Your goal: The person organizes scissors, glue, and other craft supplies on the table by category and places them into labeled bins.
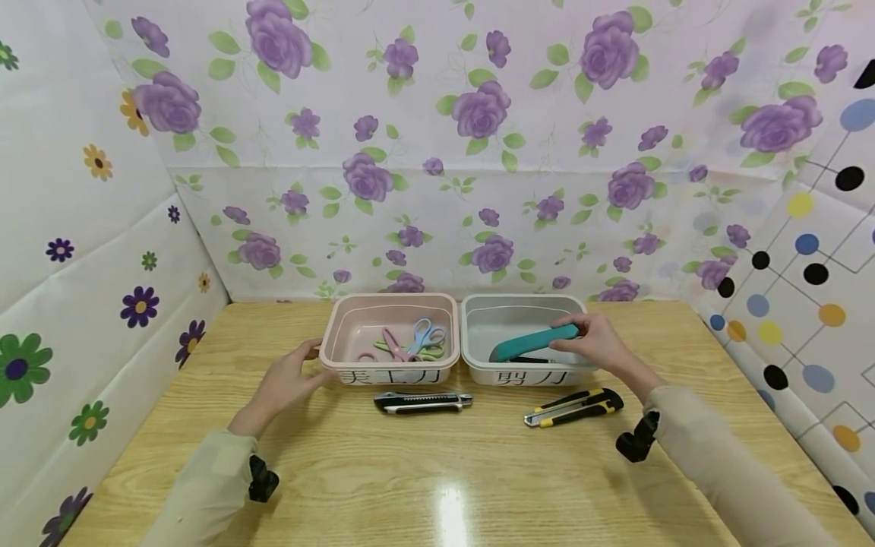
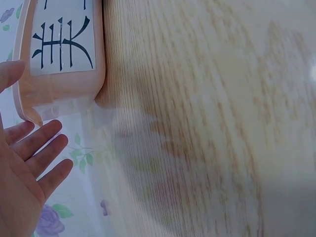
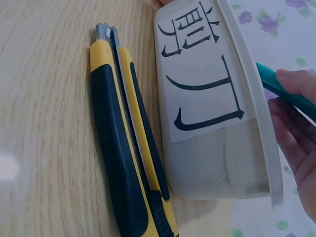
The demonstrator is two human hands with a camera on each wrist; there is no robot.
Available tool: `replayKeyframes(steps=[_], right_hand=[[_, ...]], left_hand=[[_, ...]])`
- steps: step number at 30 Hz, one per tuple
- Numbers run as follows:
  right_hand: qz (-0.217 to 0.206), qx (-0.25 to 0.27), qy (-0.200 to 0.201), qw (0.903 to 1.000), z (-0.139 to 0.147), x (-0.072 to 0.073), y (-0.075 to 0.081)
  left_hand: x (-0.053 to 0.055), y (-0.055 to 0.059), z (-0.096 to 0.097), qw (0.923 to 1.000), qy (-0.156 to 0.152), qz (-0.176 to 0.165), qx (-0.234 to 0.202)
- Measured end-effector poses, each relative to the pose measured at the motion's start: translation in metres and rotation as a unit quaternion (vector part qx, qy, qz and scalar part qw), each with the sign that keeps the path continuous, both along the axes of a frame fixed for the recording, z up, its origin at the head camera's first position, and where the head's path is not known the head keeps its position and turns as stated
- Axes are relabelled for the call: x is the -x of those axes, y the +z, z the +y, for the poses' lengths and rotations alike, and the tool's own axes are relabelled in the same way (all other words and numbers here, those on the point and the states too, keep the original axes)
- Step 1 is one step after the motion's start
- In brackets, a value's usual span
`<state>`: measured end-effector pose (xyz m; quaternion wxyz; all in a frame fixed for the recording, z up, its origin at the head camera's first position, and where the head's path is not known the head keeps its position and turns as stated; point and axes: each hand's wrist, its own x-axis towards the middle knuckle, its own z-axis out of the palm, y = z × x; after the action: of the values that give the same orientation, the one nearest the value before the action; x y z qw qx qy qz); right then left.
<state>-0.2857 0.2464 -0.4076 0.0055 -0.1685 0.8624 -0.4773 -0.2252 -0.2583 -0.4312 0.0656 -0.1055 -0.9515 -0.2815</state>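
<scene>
My right hand (image 1: 601,346) pinches the end of a teal utility knife (image 1: 536,342) between thumb and fingers. Its dark far end points down into the grey bin (image 1: 472,349), whose front label reads 剪刀. A slim black item (image 1: 533,360) lies in that bin beneath it. At the left end of the pink bin (image 1: 328,334) is my left hand (image 1: 290,384), fingers loosely extended and thumb by the front rim. Inside the pink bin are scissors with pink (image 1: 393,343), blue (image 1: 425,334) and green (image 1: 431,352) handles.
In front of the pink bin lies a black-and-silver utility knife (image 1: 422,403). A yellow-and-black utility knife (image 1: 574,408) rests before the grey bin. Both bins stand side by side near the table's back edge, against a flowered wall covering (image 1: 437,205).
</scene>
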Motion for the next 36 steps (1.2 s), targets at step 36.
replayKeyframes(steps=[36], right_hand=[[0.123, -0.188, 0.072, 0.9717, -0.010, 0.007, -0.008]], left_hand=[[0.001, -0.003, -0.002, 0.9999, -0.003, 0.010, -0.007]])
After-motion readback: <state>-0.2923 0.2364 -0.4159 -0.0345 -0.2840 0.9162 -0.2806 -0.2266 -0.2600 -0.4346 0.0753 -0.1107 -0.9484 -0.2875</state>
